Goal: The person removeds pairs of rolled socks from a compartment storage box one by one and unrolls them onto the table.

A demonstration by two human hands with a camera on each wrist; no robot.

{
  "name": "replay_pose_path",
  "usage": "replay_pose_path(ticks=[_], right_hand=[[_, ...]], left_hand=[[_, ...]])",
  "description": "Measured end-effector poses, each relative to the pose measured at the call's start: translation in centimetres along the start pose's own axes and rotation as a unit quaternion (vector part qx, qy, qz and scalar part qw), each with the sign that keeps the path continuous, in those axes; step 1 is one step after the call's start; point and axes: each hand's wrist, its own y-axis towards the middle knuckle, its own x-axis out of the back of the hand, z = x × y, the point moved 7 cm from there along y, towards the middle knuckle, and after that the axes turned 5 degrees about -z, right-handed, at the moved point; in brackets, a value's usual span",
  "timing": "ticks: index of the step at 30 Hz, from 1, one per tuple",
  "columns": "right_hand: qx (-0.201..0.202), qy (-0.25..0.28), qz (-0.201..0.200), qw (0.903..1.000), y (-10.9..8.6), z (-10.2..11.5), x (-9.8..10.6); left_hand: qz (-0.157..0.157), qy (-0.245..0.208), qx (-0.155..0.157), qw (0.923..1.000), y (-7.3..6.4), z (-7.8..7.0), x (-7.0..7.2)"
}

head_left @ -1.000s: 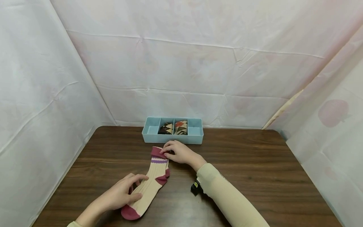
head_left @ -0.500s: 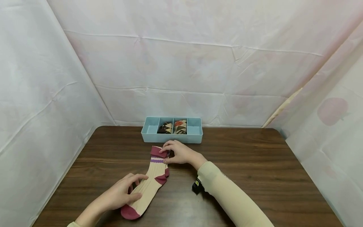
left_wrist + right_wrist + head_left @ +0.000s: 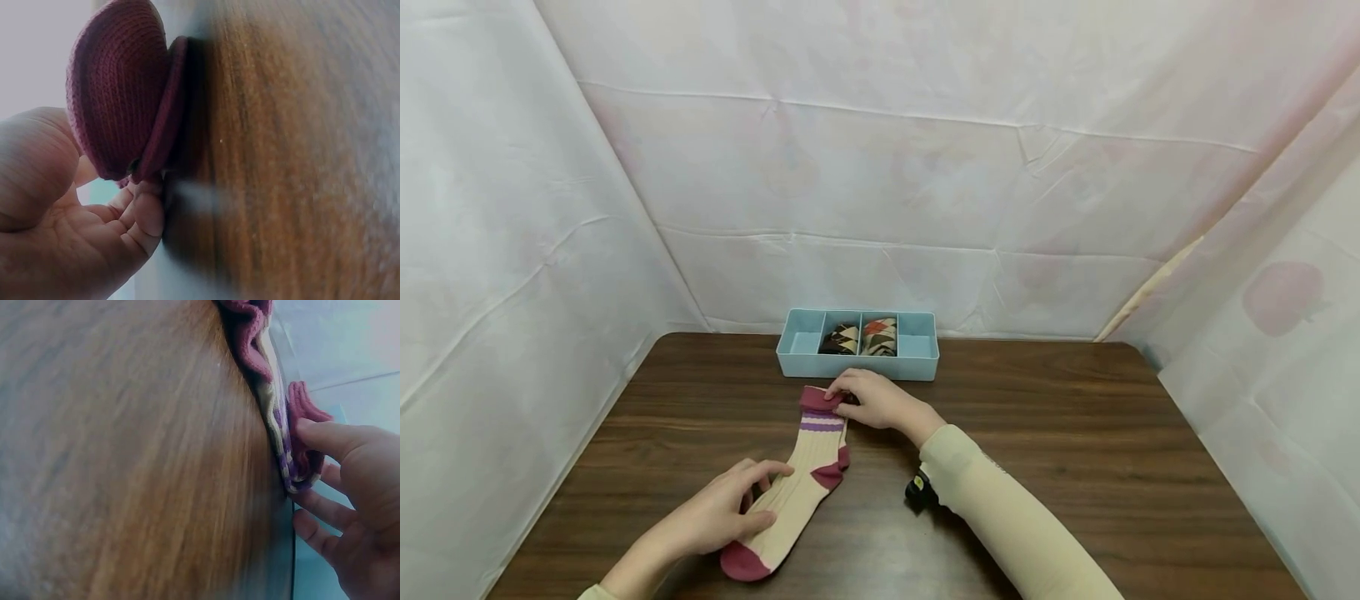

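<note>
A pair of cream socks (image 3: 797, 471), one on top of the other, lies lengthwise on the table, with maroon toes, heels and cuffs and purple stripes. At the foot end, my left hand (image 3: 726, 508) rests with thumb and fingertips on the top sock. The maroon toes (image 3: 119, 87) bulge beside it in the left wrist view. My right hand (image 3: 880, 402) pinches the right side of the cuff end. In the right wrist view, the cuff (image 3: 303, 434) is folded over, with the thumb against it and fingers at the fold.
Behind the socks stands a light blue divided tray (image 3: 857, 367). Its two middle compartments hold rolled argyle socks, one dark (image 3: 840, 340) and one with orange (image 3: 880, 337). A brown wooden table (image 3: 1060, 467) spreads beneath; white curtains (image 3: 880, 183) surround it.
My right hand has shifted slightly away from me at the cuff, its thumb moving up off the purple stripes. My left hand and the foot end of the socks stay in place.
</note>
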Motion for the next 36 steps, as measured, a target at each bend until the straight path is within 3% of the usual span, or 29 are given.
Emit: replay_pose_path(ticks=[4, 11, 23, 26, 32, 36], right_hand=[[-0.014, -0.005, -0.021, 0.9997, 0.2, -0.1, 0.7], [-0.048, 0.010, -0.101, 0.9937, 0.9, -0.7, 2.1], [-0.099, -0.031, -0.152, 0.9828, -0.3, -0.8, 2.2], [-0.093, -0.031, -0.133, 0.9862, -0.4, -0.5, 2.0], [-0.074, -0.022, -0.029, 0.9966, -0.5, 0.1, 0.6], [-0.053, -0.030, -0.005, 0.9981, -0.6, 0.5, 0.1]], left_hand=[[0.007, -0.001, 0.005, 1.0000, -0.2, -0.1, -0.1], [0.014, 0.015, 0.011, 0.9997, -0.5, 0.2, -0.2], [0.009, 0.030, -0.005, 0.9995, -1.1, -0.5, -0.4], [0.005, 0.035, -0.003, 0.9994, -1.3, -0.7, -0.4], [0.004, 0.045, 0.001, 0.9990, -1.3, -0.7, -0.3], [0.002, 0.049, 0.004, 0.9988, -1.3, -0.6, -0.3]])
